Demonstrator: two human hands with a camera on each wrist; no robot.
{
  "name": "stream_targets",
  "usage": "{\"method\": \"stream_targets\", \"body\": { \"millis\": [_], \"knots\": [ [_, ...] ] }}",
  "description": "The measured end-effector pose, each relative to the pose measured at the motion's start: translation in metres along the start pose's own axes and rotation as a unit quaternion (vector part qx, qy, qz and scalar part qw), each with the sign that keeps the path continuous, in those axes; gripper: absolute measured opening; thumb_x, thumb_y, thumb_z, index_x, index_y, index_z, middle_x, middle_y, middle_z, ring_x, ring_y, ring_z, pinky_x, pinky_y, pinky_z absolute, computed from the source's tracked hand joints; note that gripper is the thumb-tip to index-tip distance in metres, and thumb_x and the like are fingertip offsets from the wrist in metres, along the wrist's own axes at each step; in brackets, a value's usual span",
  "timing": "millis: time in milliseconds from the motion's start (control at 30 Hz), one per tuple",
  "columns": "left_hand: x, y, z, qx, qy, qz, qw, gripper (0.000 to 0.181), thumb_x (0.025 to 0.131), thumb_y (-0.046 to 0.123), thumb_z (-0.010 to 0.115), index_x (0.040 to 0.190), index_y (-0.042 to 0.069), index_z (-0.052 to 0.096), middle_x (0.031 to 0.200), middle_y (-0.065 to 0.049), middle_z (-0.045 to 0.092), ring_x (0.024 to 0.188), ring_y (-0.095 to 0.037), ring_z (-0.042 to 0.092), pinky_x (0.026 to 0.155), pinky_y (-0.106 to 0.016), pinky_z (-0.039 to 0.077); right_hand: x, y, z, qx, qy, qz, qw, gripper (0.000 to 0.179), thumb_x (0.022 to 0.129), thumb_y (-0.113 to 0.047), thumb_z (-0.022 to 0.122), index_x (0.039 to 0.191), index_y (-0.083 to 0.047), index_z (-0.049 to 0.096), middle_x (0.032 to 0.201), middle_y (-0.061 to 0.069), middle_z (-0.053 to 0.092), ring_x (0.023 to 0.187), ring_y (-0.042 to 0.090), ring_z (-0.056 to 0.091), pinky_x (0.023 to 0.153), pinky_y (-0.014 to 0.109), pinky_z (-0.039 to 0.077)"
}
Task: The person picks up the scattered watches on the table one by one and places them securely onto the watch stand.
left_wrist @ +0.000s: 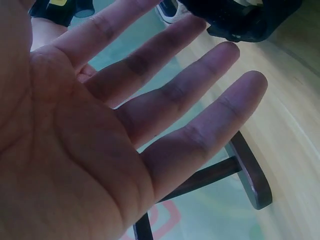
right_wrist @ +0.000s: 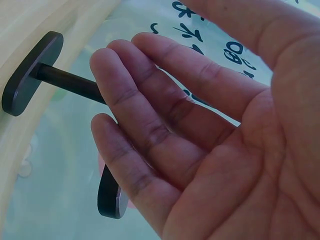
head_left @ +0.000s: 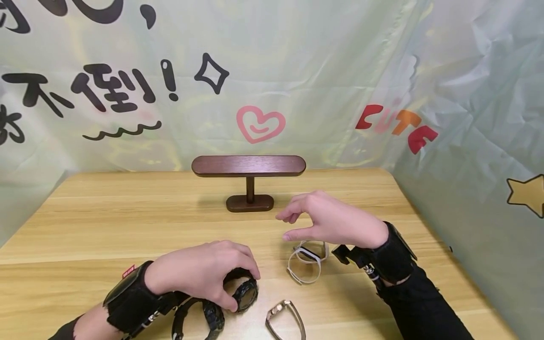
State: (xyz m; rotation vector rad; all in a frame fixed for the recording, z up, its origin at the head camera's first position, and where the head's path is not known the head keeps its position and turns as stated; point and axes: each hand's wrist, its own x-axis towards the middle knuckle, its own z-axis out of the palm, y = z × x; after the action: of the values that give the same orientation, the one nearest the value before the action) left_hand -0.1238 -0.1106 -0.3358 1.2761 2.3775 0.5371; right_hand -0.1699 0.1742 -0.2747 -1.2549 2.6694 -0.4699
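Observation:
My left hand [head_left: 208, 269] pinches a black wristwatch [head_left: 246, 295] between thumb and fingers, close over the table. In the left wrist view its other fingers extend fairly straight, with part of a black watch [left_wrist: 235, 20] at the fingertips. A second black watch [head_left: 214, 315] stands on its looped strap just below that hand. My right hand [head_left: 331, 219] hovers with loosely bent fingers and nothing between them, above two pale looped watches, the front one with a dark face [head_left: 309, 254]. Its palm [right_wrist: 240, 180] shows bare in the right wrist view. A slim rose-gold watch [head_left: 278, 309] lies nearer me, between the hands.
A dark wooden T-shaped stand [head_left: 248, 166] rises at the back of the wooden table [head_left: 127, 208], its oval foot [head_left: 250, 204] beyond my right fingertips. Printed fabric [head_left: 318, 71] hangs behind and along the right side. Black cuffs with small cameras sit on both wrists.

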Motion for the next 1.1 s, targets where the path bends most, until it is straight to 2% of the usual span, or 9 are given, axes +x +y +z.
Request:
{"method": "stream_targets", "body": {
  "millis": [267,400,600,733,833,933,1100],
  "knots": [
    [0.001,-0.004,0.002,-0.004,0.015,-0.007,0.9999,0.045,0.085,0.024,0.090,0.127,0.020,0.075,0.126,0.013,0.070,0.119,-0.003,0.065,0.104,-0.027,0.056,0.001,0.000,0.001,0.014,-0.003,0.011,0.9998,0.036,0.098,-0.036,0.080,0.127,-0.014,0.078,0.122,-0.002,0.078,0.109,0.011,0.073,0.097,0.036,0.061],
    [0.000,-0.005,0.002,0.000,0.026,-0.012,0.9996,0.048,0.085,0.025,0.091,0.130,0.019,0.073,0.129,0.011,0.069,0.121,-0.004,0.064,0.105,-0.028,0.057,0.002,-0.001,0.002,0.012,-0.005,0.004,0.9999,0.036,0.099,-0.036,0.079,0.128,-0.015,0.078,0.122,-0.003,0.078,0.109,0.010,0.073,0.097,0.034,0.061],
    [-0.001,-0.005,0.000,-0.001,0.000,-0.019,0.9998,0.062,0.082,0.026,0.095,0.138,0.025,0.069,0.136,0.013,0.064,0.127,-0.004,0.061,0.108,-0.030,0.055,0.002,-0.005,0.005,0.018,-0.007,-0.010,0.9998,0.035,0.099,-0.033,0.080,0.128,-0.013,0.077,0.121,-0.003,0.078,0.109,0.009,0.072,0.098,0.033,0.061],
    [0.000,-0.005,0.001,0.008,-0.002,-0.012,0.9999,0.063,0.081,0.013,0.093,0.138,0.024,0.069,0.136,0.014,0.065,0.126,-0.003,0.061,0.108,-0.028,0.054,0.001,-0.004,0.005,0.018,-0.007,-0.009,0.9998,0.036,0.099,-0.034,0.080,0.129,-0.013,0.077,0.121,-0.003,0.078,0.109,0.010,0.072,0.098,0.034,0.061],
    [0.000,-0.006,0.002,0.010,0.006,-0.010,0.9999,0.060,0.080,0.007,0.090,0.136,0.021,0.070,0.134,0.013,0.066,0.123,-0.004,0.062,0.106,-0.027,0.055,0.001,-0.004,0.005,0.016,-0.006,-0.008,0.9998,0.037,0.099,-0.034,0.080,0.129,-0.013,0.077,0.121,-0.003,0.078,0.109,0.010,0.072,0.098,0.034,0.061],
    [0.000,-0.009,0.001,0.007,0.015,-0.011,0.9998,0.059,0.081,0.010,0.090,0.136,0.020,0.070,0.134,0.011,0.066,0.123,-0.005,0.062,0.106,-0.028,0.055,0.002,-0.003,0.006,0.014,-0.005,-0.008,0.9999,0.038,0.099,-0.035,0.080,0.129,-0.013,0.077,0.121,-0.003,0.078,0.109,0.010,0.072,0.098,0.034,0.061],
    [-0.003,-0.013,-0.004,0.008,0.036,-0.006,0.9993,0.063,0.082,0.018,0.093,0.139,0.020,0.067,0.138,0.010,0.065,0.130,-0.009,0.062,0.114,-0.035,0.054,0.001,-0.003,0.005,0.017,-0.006,-0.007,0.9998,0.038,0.099,-0.036,0.079,0.130,-0.014,0.077,0.122,-0.004,0.078,0.110,0.010,0.072,0.098,0.035,0.061]
  ]
}}
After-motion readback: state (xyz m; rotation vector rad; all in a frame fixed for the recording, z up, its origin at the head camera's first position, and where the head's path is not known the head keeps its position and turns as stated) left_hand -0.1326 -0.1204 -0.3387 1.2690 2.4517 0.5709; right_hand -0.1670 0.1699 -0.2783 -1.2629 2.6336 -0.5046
